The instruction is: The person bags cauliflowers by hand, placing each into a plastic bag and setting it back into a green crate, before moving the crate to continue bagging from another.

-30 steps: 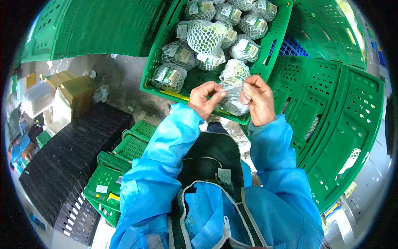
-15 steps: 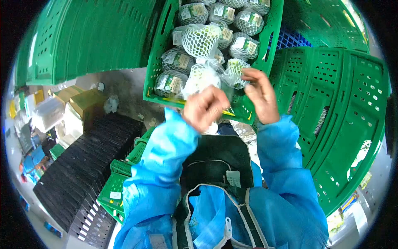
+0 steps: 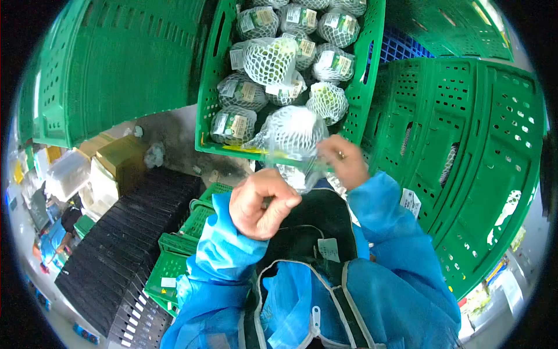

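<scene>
Netted pack (image 3: 296,129), centre frame: seemed light, cushioned, slick, best cupped round its middle; left hand (image 3: 263,203) curled, right hand (image 3: 346,164) blurred, whether either pinched film (image 3: 302,178) was unclear.

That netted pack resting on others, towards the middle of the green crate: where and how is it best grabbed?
Probably around the rounded body of the netted pack, coming straight down from above. It sits raised on neighbouring packs, so its top is uncovered while they crowd around below, and the walls of the green crate may hamper a sideways reach.
</scene>
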Motion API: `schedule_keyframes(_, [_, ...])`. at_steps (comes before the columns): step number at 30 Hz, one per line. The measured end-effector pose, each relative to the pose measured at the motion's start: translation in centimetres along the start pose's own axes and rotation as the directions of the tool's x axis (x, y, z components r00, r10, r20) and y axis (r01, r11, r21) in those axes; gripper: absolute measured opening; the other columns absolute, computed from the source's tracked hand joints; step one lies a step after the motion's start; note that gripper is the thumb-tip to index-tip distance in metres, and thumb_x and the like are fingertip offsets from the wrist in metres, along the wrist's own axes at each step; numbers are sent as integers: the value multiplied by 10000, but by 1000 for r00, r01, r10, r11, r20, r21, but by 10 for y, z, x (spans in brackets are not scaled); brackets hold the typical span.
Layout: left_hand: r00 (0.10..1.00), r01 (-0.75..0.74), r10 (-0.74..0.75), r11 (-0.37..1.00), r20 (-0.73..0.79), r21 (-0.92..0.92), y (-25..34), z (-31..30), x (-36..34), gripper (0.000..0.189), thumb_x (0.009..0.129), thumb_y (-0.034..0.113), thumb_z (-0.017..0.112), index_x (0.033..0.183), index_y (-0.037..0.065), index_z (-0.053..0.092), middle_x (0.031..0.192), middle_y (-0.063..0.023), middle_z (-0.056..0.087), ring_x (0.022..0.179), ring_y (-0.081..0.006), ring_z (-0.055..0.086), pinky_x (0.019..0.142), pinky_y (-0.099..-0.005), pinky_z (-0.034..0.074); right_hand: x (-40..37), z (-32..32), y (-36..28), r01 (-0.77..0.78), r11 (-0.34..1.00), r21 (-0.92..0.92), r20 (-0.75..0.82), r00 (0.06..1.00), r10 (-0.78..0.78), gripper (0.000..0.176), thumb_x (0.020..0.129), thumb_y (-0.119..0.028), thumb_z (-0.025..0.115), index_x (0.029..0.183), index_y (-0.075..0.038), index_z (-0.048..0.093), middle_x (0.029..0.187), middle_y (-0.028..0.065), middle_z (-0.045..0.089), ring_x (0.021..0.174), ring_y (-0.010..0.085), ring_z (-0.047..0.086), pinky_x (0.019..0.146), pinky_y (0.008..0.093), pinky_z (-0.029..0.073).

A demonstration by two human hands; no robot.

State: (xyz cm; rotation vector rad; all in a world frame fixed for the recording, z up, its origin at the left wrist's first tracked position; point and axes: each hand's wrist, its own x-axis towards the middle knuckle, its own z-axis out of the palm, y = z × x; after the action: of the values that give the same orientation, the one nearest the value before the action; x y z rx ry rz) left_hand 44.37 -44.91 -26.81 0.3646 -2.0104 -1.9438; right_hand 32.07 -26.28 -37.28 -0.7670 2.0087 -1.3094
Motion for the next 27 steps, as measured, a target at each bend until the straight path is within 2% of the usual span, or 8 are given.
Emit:
schedule_keyframes(3, [966, 260, -255, 956, -50, 136, -54, -12, -10, 221, 842, 142, 604, 1008, 21, 520, 810, -97, 610, 721, -154, 587, 664, -275, 464, 11, -10, -39, -73, 918, 390, -297, 934, 201, 49, 822, -53, 565, 777, -40, 551, 679, 36, 528, 638, 137, 509, 611, 281, 401])
schedule_keyframes(5, [906, 422, -418, 899, 59, -113, -78, -8, -9, 354, 843, 193, 597, 1136, 19, 503, 979, -147, 581, 905, -209, 573, 786, -322, 445, 20, 0, -34, 327, 913, -245, 69, 945, -320, 54, 807, -75, 588, 790, -44, 547, 679, 80, 520, 624, 227, 518, 600, 325, 377])
schedule_keyframes(9, [997, -59, 23, 841, 73, 538, -70, -2, 42, 607, 740, 304, 668, 1245, 39, 459, 1223, -188, 427, 1128, -332, 434, 984, -403, 320, 45, -30, -75, 331, 911, -245, -149, 916, -373, 70, 780, -89, 607, 766, -58, 545, 689, 94, 510, 646, 289, 511, 614, 360, 353])
schedule_keyframes(14, [951, -290, 214, 867, 224, 406, -73, 26, 47, 544, 602, 366, 757, 1066, 126, 605, 1220, -230, 453, 1103, -401, 447, 941, -462, 332, 27, -40, -86, 477, 879, 28, -368, 822, -434, 173, 813, -65, 576, 927, 21, 478, 758, 123, 552, 685, 201, 521, 634, 310, 447])
schedule_keyframes(18, [927, 282, -213, 938, 308, -203, -84, 44, -40, 294, 749, 31, 559, 1040, -15, 570, 1024, -152, 597, 1000, -249, 564, 890, -350, 415, 17, -35, -89, -125, 944, 305, 526, 848, -58, 196, 805, -152, 612, 914, 10, 593, 929, 120, 603, 895, 256, 572, 788, 336, 435])
schedule_keyframes(21, [685, 716, -691, 581, 231, -386, -83, 15, -115, 174, 773, 18, 537, 937, -29, 572, 812, -47, 611, 739, -138, 587, 652, -260, 462, 56, -61, -44, -286, 665, 690, 235, 957, 167, 342, 782, -150, 592, 1093, -10, 573, 1055, 106, 586, 999, 203, 549, 908, 338, 405])
schedule_keyframes(23, [700, 708, -711, 703, 67, 63, -102, -5, -148, 76, 769, 73, 587, 763, 28, 527, 684, -57, 591, 620, -157, 574, 563, -284, 456, 115, -55, 33, -215, 954, 209, -100, 966, 240, 523, 776, -256, 641, 1200, 3, 479, 1155, 143, 539, 1104, 228, 506, 958, 339, 375])
schedule_keyframes(27, [847, 267, -530, 467, 25, 843, -142, -18, -175, 372, 727, 237, 680, 1055, 104, 566, 923, -137, 611, 848, -309, 590, 756, -371, 466, 186, -20, 119, -349, 569, -745, -267, 937, 225, 621, 754, -348, 661, 1306, -217, 409, 1357, 170, 292, 1272, 364, 269, 989, 523, 291])
